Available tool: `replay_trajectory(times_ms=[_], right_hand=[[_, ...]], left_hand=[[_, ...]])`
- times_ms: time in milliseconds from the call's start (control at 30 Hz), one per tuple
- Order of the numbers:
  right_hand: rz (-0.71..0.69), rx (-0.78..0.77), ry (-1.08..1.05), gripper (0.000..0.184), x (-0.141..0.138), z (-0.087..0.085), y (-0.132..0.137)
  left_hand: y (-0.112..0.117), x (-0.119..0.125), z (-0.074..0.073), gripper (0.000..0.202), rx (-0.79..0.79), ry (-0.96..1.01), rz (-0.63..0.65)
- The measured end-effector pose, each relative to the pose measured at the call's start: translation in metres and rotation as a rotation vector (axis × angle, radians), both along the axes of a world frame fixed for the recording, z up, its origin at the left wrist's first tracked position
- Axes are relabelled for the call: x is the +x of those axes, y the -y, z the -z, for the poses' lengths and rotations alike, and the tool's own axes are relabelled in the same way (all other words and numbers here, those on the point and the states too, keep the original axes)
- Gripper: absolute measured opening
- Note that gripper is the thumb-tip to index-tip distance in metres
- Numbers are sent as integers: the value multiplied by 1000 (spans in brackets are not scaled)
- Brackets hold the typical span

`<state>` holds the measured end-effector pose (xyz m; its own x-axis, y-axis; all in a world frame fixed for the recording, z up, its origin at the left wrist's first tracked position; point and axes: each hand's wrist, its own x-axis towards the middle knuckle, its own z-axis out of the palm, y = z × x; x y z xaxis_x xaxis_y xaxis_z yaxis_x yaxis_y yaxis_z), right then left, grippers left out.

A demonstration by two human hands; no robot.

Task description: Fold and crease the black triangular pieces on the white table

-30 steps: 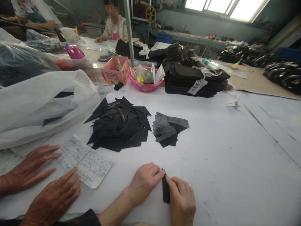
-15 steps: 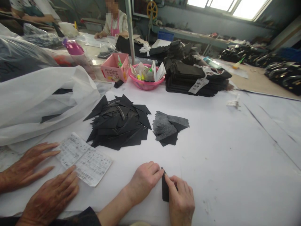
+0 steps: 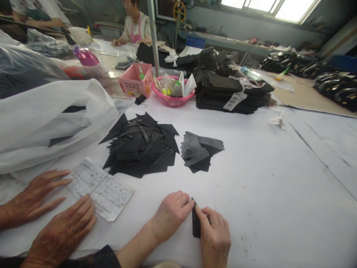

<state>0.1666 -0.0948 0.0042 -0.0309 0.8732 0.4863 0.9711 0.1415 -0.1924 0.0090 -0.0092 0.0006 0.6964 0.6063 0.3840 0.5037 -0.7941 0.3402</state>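
Observation:
A narrow black strip of material (image 3: 196,223) lies upright in view on the white tabletop (image 3: 267,193), between my two hands. My left hand (image 3: 173,214) has its fingers curled together, with thumb and fingertip at the strip's top end. On the strip's right side, my right hand (image 3: 214,232) is closed, thumb and forefinger pressing along it. Farther back sits a large heap of black cut pieces (image 3: 139,145). To its right is a smaller fanned stack of grey-black pieces (image 3: 198,149) with scalloped ends.
At left, another person's hands (image 3: 61,227) rest by an open handwritten notebook (image 3: 102,190). Behind are a white plastic bag (image 3: 92,100), a pink box (image 3: 136,83), a pink basket (image 3: 174,100) and stacked black panels (image 3: 217,93). Another person (image 3: 136,29) sits across.
The other person's nearer hand has shifted slightly right beside the notebook. My hands stay nearly still on the black strip.

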Motion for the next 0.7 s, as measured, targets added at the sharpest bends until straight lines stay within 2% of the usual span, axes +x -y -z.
replay_trajectory(times_ms=[200, 367, 533, 700], right_hand=[[9, 4, -10, 24, 0, 0, 0], [11, -4, -2, 25, 0, -1, 1], [20, 9, -3, 23, -6, -5, -5], [55, -6, -61, 22, -18, -3, -23]], left_hand=[[1, 0, 0, 11, 10, -20, 5], [0, 1, -3, 22, 58, -43, 0], [0, 1, -6, 18, 63, -53, -67], [-10, -5, -5, 21, 88, -111, -142]])
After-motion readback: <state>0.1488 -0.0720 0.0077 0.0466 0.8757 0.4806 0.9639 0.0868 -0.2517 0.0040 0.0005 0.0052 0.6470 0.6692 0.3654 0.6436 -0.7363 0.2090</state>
